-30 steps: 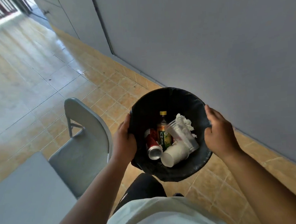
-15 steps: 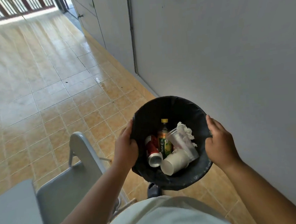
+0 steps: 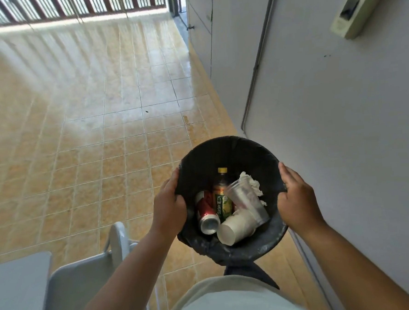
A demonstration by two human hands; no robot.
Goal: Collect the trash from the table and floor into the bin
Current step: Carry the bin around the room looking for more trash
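I hold a round bin (image 3: 227, 151) lined with a black bag in front of my body, lifted off the floor. My left hand (image 3: 169, 205) grips its left rim and my right hand (image 3: 297, 200) grips its right rim. Inside lie a red drink can (image 3: 207, 213), a dark bottle with a yellow cap (image 3: 221, 197), a clear plastic cup (image 3: 245, 200), a white paper cup (image 3: 236, 227) and crumpled white tissue (image 3: 252, 184).
A grey chair (image 3: 86, 277) stands at the lower left beside a grey table corner (image 3: 17, 286). A pale wall (image 3: 340, 122) runs close on the right, with a switch box (image 3: 359, 6) high up. Tiled floor (image 3: 88, 114) stretches ahead to a barred gate (image 3: 74, 5).
The view has swung up and left, showing more open floor and the gate. The bin stays gripped by both hands in the same way.
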